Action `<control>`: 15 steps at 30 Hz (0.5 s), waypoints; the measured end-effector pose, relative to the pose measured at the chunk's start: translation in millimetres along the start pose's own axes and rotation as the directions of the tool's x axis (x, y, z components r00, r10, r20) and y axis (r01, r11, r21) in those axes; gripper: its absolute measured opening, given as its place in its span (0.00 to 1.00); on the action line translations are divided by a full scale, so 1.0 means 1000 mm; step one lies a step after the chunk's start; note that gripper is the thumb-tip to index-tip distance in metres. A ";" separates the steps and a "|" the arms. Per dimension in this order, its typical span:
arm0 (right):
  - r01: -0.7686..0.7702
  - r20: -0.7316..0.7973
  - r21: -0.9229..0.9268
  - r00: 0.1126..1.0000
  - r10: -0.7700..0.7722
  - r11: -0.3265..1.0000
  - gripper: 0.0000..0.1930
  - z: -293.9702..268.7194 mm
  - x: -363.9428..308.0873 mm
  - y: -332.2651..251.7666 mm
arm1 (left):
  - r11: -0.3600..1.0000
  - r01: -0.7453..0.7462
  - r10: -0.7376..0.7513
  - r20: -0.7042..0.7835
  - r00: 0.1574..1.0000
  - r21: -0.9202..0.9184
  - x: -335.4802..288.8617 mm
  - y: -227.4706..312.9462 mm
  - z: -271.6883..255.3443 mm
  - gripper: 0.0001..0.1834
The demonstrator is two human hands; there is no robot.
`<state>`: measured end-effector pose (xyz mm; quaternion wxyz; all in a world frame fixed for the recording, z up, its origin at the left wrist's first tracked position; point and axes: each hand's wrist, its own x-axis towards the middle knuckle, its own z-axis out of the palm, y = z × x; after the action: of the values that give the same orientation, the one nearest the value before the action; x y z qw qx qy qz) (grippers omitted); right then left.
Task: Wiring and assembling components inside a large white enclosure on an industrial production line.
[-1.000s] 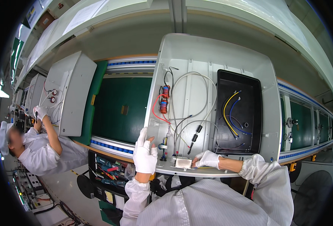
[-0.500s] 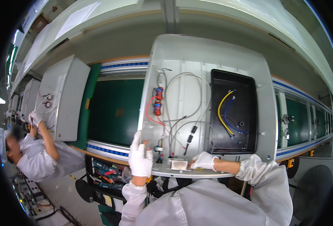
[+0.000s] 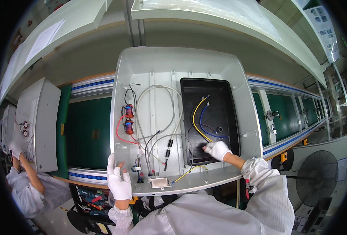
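A large light-grey metal enclosure [image 3: 173,58] lies open before me. My left hand [image 3: 119,182], white-gloved with bare fingertips, rests at its near left corner, fingers apart. My right hand [image 3: 217,150], also gloved, reaches into a black tray [image 3: 236,113] inside the enclosure. Its fingers are closed by the lower end of a yellow wire [image 3: 196,117]; what they hold is hidden. Beside that wire lies a blue wire [image 3: 201,117]. On the near wall sits a small silver metal box-shaped part [image 3: 159,182], and a short yellow wire [image 3: 189,171] runs right from it.
Two red-and-blue wound coils [image 3: 129,126] and looped grey cables [image 3: 138,105] lie in the enclosure's left half. A conveyor with green boards [image 3: 89,133] runs left and right. At the left a co-worker [image 3: 32,184] handles another grey enclosure [image 3: 44,129]. A black fan [image 3: 316,178] stands right.
My right hand has moved from the silver part on the near wall into the black tray. The short yellow wire is now uncovered. The view has shifted rightward; my left hand stays at the corner.
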<state>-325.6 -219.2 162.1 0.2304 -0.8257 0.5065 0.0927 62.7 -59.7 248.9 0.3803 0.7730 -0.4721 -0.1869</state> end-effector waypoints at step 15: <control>-0.542 -0.159 0.062 0.824 0.544 0.838 0.08 0.006 0.010 0.077 | 0.997 -0.070 0.069 0.017 0.997 0.040 -0.002 -0.001 -0.001 0.31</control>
<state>-388.1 -253.8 130.8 0.1565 -0.6506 0.7388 0.0799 63.2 -57.8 248.0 0.3670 0.7622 -0.5054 -0.1699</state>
